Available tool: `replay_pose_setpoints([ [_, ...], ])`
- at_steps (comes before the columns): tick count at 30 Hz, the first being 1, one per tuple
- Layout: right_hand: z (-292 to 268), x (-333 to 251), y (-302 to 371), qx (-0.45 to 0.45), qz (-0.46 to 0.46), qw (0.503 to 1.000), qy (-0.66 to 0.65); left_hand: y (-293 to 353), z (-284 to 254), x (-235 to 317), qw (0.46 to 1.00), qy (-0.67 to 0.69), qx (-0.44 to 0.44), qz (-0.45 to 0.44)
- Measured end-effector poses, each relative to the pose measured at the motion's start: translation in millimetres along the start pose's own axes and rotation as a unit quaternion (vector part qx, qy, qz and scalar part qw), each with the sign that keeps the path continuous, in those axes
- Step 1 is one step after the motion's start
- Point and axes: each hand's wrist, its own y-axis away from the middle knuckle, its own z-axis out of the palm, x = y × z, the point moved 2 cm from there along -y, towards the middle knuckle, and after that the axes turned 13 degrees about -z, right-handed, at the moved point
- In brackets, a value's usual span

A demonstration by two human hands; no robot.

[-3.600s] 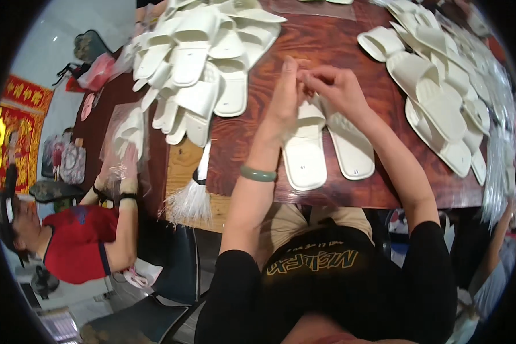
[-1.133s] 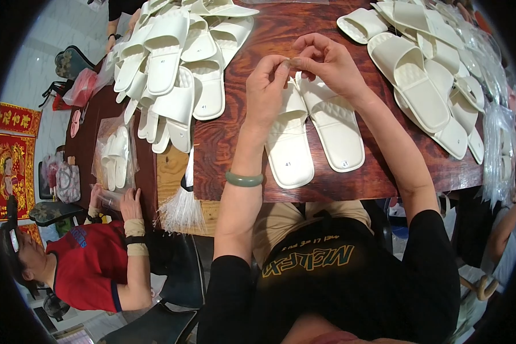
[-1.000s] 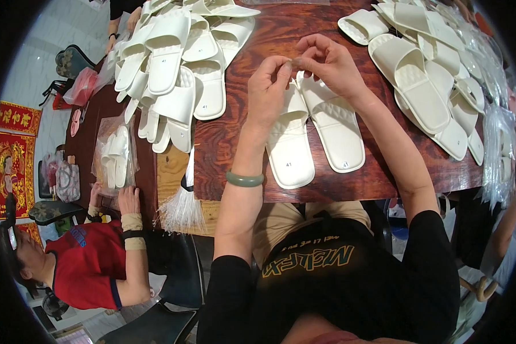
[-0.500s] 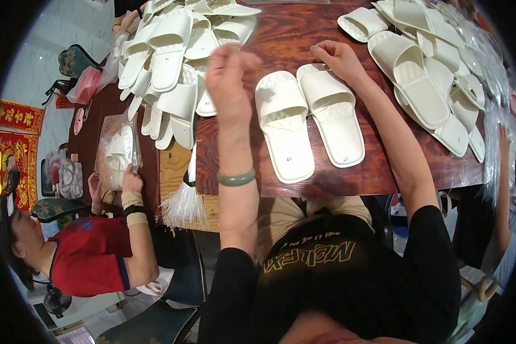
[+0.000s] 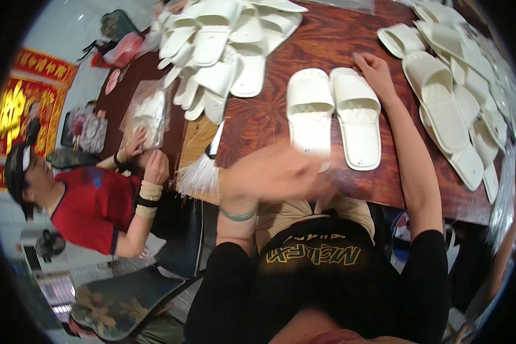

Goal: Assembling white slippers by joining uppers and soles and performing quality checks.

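Note:
A pair of white open-toed slippers lies side by side in front of me, toes pointing away: the left slipper [image 5: 310,106] and the right slipper [image 5: 358,123]. My right hand [image 5: 376,74] is just beyond the right slipper's toe end, with thumb and fingertips pinched together. Whatever may be between those fingertips is too small to make out. Over the table's near edge, my left hand [image 5: 278,171] is smeared by motion, wears a green bangle [image 5: 238,217] at the wrist, and partly covers the left slipper's heel. Its fingers cannot be read.
Piles of white slippers lie at the left [image 5: 215,37] and right [image 5: 436,94] of the reddish wooden table [image 5: 252,135]. White plastic ties [image 5: 199,176] hang at its left corner. A co-worker in a red shirt [image 5: 92,206] sits left, hands by a clear bag [image 5: 149,112].
My left hand has swept from beyond the slippers toward me and the table's near edge. My right hand stays by the toe end. The view has shifted, and the co-worker's hands have moved.

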Motion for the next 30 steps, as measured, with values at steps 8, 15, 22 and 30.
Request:
replay_pose_setpoints([
  [8, 13.8, -17.3, 3.4, 0.011, 0.01, 0.998, -0.055, -90.9, 75.9, -40.7, 0.924, -0.087, 0.149, -0.342],
  [15, 3.2, -11.6, 2.1, 0.041, 0.045, 0.991, -0.121, -82.6, 68.0, -66.9, 0.917, -0.052, 0.219, -0.33],
  [22, 11.6, -9.3, 5.2, 0.03, 0.024, 0.995, -0.089, -30.5, 39.3, -57.2, 0.921, 0.004, 0.232, -0.313],
  [30, -1.8, 6.7, 9.9, 0.031, -0.005, 0.999, -0.019, -31.1, -68.7, -80.6, 0.906, -0.033, 0.33, -0.263],
])
